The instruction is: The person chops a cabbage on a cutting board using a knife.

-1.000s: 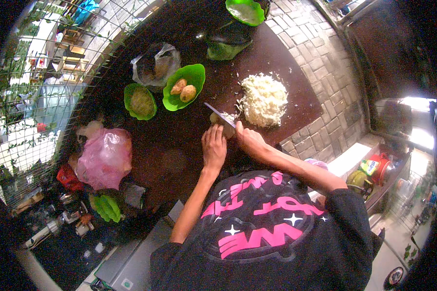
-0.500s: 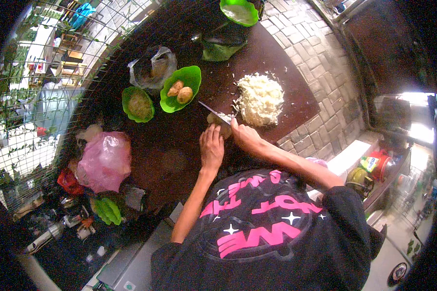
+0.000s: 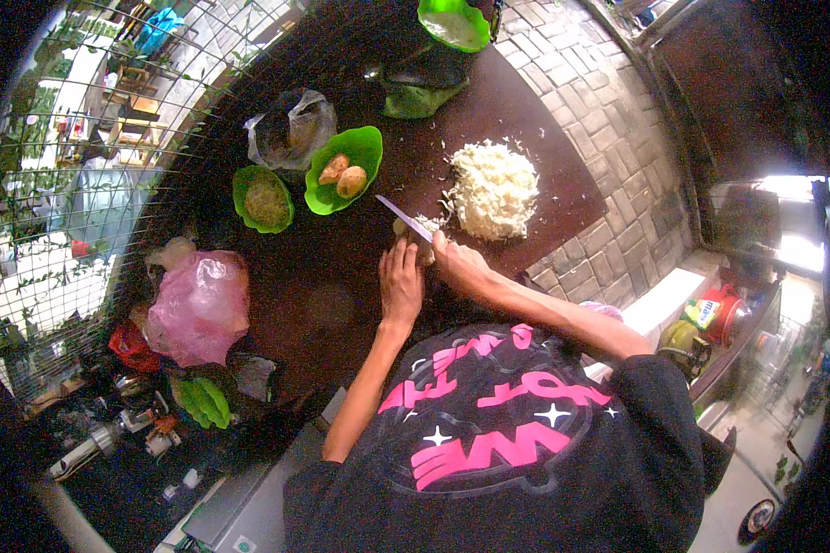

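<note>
My right hand (image 3: 461, 264) is closed round the handle of a knife (image 3: 402, 215), its narrow blade pointing up and left. Under and beside that blade lies a pale piece of food (image 3: 400, 227), partly hidden; I cannot make out its kind. My left hand (image 3: 401, 281) presses its bent fingers on the near side of this piece, close to the blade. A few white shreds (image 3: 431, 223) lie just beyond the knife. To the right is a large heap of finely cut white food (image 3: 494, 190) on the dark table (image 3: 572, 180).
A green leaf-shaped bowl (image 3: 370, 146) holds two brownish lumps. Left of it stands a green bowl (image 3: 267, 217) of brownish contents, with a clear plastic bag (image 3: 295, 129) behind. Another green bowl (image 3: 453, 23) is at the far edge. A pink plastic bag (image 3: 198, 309) sits left.
The knife has turned slightly in my right hand, and its blade now catches the light. My left hand stays nearly in place on the pale piece.
</note>
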Action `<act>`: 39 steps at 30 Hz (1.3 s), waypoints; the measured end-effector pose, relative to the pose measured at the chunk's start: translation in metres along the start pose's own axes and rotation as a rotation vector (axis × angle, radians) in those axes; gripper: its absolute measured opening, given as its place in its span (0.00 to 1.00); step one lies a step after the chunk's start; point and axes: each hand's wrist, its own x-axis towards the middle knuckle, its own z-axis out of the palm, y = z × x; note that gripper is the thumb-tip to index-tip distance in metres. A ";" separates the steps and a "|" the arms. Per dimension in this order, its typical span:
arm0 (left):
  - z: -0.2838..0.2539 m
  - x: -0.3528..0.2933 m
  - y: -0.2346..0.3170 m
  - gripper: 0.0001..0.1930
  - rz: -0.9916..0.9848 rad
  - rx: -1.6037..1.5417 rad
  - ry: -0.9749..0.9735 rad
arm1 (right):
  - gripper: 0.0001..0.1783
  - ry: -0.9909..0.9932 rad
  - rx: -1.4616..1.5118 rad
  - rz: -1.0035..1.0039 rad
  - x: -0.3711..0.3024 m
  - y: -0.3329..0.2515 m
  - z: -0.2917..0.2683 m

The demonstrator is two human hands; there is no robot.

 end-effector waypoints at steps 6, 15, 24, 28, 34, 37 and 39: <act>-0.005 0.002 0.004 0.18 -0.020 0.008 0.016 | 0.12 -0.027 -0.015 0.029 -0.002 -0.003 -0.015; -0.007 0.003 0.006 0.17 -0.026 0.041 -0.014 | 0.14 -0.107 0.136 0.043 -0.006 0.002 -0.022; -0.002 0.003 0.004 0.19 -0.037 -0.014 -0.003 | 0.18 -0.008 0.006 0.030 -0.008 0.007 -0.007; -0.003 -0.002 0.003 0.17 -0.028 0.039 0.033 | 0.15 -0.011 -0.016 0.031 -0.010 -0.004 -0.002; -0.001 -0.002 0.000 0.17 -0.034 0.062 0.016 | 0.13 -0.008 -0.071 0.008 -0.006 -0.002 0.000; 0.001 0.007 0.009 0.17 -0.054 -0.044 0.052 | 0.14 0.046 -0.069 -0.023 -0.003 0.013 -0.004; 0.003 0.004 0.005 0.17 -0.035 -0.009 0.045 | 0.14 -0.004 -0.090 0.004 -0.002 0.007 -0.005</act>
